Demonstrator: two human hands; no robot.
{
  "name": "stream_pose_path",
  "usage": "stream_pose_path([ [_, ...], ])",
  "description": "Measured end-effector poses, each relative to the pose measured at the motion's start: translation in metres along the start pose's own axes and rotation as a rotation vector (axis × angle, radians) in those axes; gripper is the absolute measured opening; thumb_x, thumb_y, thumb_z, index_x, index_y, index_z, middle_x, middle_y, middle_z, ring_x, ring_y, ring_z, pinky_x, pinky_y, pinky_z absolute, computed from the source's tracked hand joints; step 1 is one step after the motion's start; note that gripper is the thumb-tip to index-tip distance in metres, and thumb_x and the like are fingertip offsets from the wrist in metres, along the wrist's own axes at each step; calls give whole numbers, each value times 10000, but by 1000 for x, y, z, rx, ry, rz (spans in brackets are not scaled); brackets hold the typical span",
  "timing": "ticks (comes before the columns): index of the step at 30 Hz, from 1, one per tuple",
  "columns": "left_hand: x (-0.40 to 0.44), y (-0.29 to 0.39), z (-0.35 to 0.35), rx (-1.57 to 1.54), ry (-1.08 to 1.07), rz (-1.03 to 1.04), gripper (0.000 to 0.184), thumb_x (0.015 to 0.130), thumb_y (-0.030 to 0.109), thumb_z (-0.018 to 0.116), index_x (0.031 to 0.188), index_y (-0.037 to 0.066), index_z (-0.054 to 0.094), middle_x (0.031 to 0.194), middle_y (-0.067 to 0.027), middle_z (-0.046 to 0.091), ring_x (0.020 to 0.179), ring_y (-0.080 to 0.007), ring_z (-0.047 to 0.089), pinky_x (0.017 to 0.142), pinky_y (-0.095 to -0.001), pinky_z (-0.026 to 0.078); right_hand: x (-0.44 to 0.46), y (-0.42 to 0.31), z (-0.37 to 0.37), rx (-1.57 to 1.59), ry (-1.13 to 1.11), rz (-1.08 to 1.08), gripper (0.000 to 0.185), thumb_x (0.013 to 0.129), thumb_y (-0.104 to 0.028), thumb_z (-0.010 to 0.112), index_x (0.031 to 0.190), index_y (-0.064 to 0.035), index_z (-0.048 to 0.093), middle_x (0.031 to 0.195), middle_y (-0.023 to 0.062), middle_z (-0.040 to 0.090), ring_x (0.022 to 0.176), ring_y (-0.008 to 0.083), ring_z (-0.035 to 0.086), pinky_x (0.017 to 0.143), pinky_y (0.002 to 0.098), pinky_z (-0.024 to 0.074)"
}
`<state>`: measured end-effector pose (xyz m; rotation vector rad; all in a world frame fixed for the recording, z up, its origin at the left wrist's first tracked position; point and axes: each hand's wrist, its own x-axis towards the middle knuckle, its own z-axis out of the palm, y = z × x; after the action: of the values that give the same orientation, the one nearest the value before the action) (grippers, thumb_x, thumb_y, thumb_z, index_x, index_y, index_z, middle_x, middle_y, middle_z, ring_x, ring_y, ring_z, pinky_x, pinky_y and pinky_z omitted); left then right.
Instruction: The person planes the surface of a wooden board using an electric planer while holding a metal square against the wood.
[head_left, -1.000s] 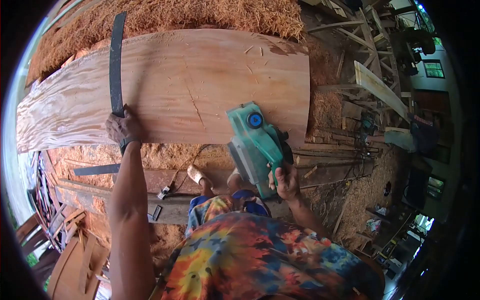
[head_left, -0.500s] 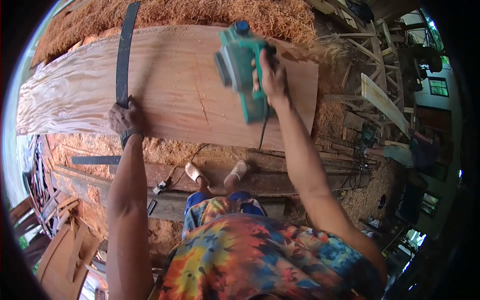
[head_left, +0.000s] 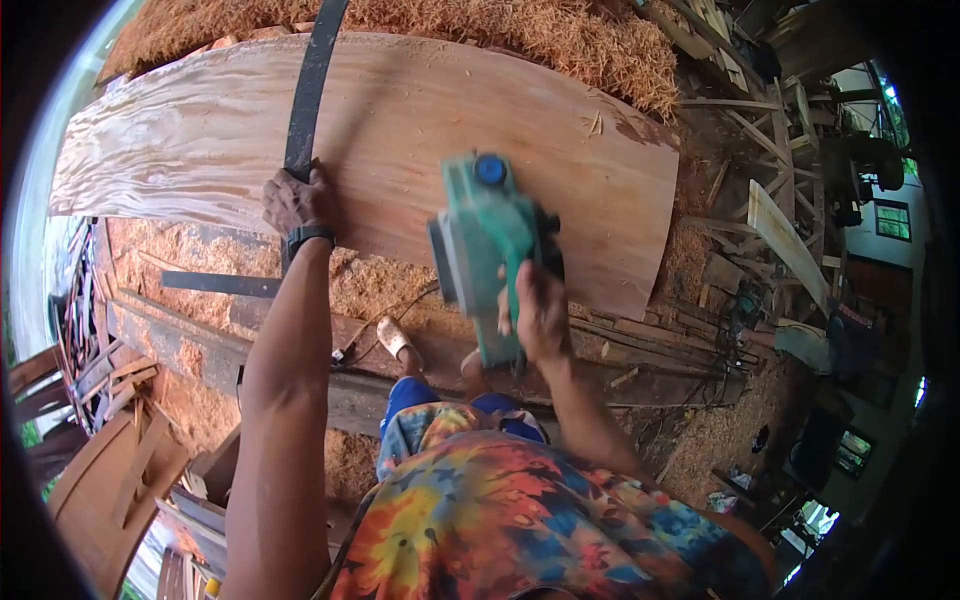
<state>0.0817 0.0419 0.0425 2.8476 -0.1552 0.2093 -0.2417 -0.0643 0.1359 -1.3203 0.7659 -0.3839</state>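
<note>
My left hand (head_left: pixel 298 202) is closed around a dark metal framing square (head_left: pixel 313 95). The square's long arm stretches away across a wide wooden board (head_left: pixel 410 120), while its short arm points left below the board's near edge. In my right hand (head_left: pixel 541 312) is a teal electric planer (head_left: pixel 478 235) with a blue knob, gripped by its rear handle and slightly blurred. The planer is over the near edge of the board, its rear end towards my body. Whether its sole touches the wood, I cannot tell. Pale wavy grain shows on the board's left part.
Heaped wood shavings (head_left: pixel 560 45) lie beyond the board, and more shavings cover the ground. Long beams (head_left: pixel 215 355) run between the board and my feet. A cord (head_left: pixel 400 312) lies near my shoes. Stacked timber frames (head_left: pixel 775 130) stand to the right; wood offcuts (head_left: pixel 120 460) are at lower left.
My right hand has brought the planer back from the middle of the board towards my body. The left hand keeps its hold on the square. The whole view has shifted and turned slightly.
</note>
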Motion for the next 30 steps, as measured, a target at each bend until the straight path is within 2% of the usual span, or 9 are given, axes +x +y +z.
stream_pose_path([
  [4, 0, -4, 2, -43, -2, 27, 562, 889, 519, 598, 1162, 29, 564, 1170, -201, 582, 1181, -370, 514, 1009, -488, 376, -58, 20, 19, -7, -36, 27, 461, 1034, -463, 480, 1030, -10, 564, 606, 11, 497, 495, 79, 481, 439, 250, 396],
  [8, 15, -27, 16, -36, 14, 97, 564, 903, 532, 601, 1163, 34, 554, 1164, -195, 576, 1175, -367, 515, 982, -479, 385, -52, 20, 30, 15, -21, 27, 485, 1024, -478, 496, 1043, 0, 575, 613, 6, 508, 498, 78, 487, 443, 249, 405],
  [10, 36, -45, 10, -14, -53, 105, 535, 923, 531, 580, 1129, 37, 559, 1135, -202, 580, 1140, -374, 533, 958, -488, 400, -37, 14, 37, 23, -14, 39, 503, 1022, -479, 505, 1045, 16, 589, 606, 15, 518, 483, 81, 489, 439, 250, 401],
  [13, 75, -82, 6, -27, 31, 102, 551, 936, 548, 563, 1053, 12, 606, 1073, -241, 615, 1044, -428, 583, 887, -516, 451, -8, 7, 50, -39, 3, 10, 518, 1030, -490, 473, 1038, 20, 564, 568, 30, 502, 442, 102, 462, 439, 263, 392],
  [14, 84, -91, 4, -5, 2, 72, 528, 944, 548, 538, 1062, 35, 579, 1095, -221, 592, 1089, -382, 558, 928, -505, 420, 5, 6, 55, -28, 27, 1, 504, 1028, -483, 489, 1015, 14, 568, 546, 23, 490, 413, 102, 446, 418, 265, 381],
  [19, 100, -103, 18, 28, 100, 29, 556, 933, 567, 537, 1079, 38, 624, 1137, -206, 619, 1127, -378, 556, 963, -500, 412, 72, -19, 79, -75, 44, -55, 524, 1017, -520, 490, 922, -13, 586, 513, 13, 475, 386, 103, 437, 395, 259, 363],
  [22, 95, -94, 5, 60, 81, -37, 563, 911, 583, 556, 1114, 63, 625, 1166, -187, 623, 1153, -363, 554, 988, -500, 396, 129, -36, 93, -96, 53, -78, 567, 985, -575, 511, 898, -20, 587, 522, 13, 484, 395, 106, 464, 390, 266, 385],
  [25, 94, -94, 2, 49, 96, -14, 555, 908, 578, 564, 1122, 69, 621, 1164, -182, 624, 1171, -359, 546, 996, -498, 393, 181, -38, 105, -25, 56, -126, 616, 947, -627, 541, 888, -15, 577, 550, 24, 508, 400, 116, 478, 392, 278, 411],
  [30, 96, -96, 2, -8, 58, -2, 545, 903, 559, 581, 1117, 59, 608, 1178, -197, 604, 1178, -381, 525, 997, -519, 376, 167, -40, 103, -67, 60, -103, 616, 945, -638, 531, 873, -27, 565, 551, 25, 505, 398, 124, 481, 393, 280, 404],
])
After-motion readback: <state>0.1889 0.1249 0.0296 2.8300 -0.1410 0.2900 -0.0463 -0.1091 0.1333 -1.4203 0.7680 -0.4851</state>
